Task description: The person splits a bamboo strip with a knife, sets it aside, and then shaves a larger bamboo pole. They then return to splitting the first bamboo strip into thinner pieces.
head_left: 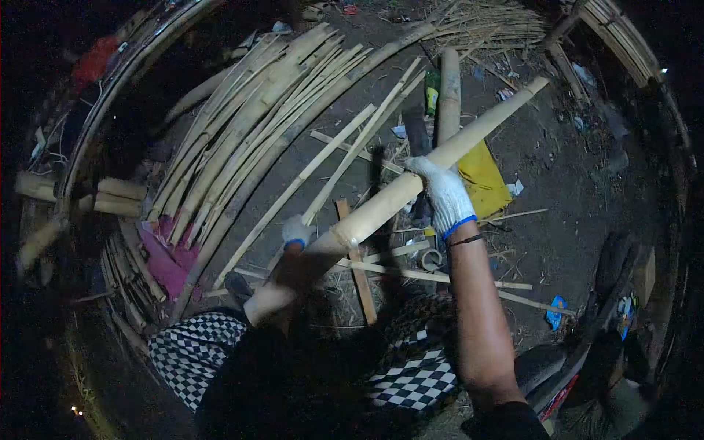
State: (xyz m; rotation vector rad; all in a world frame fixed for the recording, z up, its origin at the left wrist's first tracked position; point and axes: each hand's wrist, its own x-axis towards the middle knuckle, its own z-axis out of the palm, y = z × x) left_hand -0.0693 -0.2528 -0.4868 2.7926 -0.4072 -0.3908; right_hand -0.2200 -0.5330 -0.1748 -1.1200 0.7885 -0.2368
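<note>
Pole (389,199): slants near left to far right; looks stiff, kinda hefty, best held either side of middle
Right hand (444,195): fingers curled round its middle
Left hand (296,230): near its left part, grip? can't tell

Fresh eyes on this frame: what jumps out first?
Probably the thick pale bamboo pole running diagonally across the middle, gripped by the white-gloved right hand. Next, the fan of long bamboo pieces on the ground at upper left, with a magenta sheet by its lower end. Then the bright yellow sheet, just beyond that glove.
</note>
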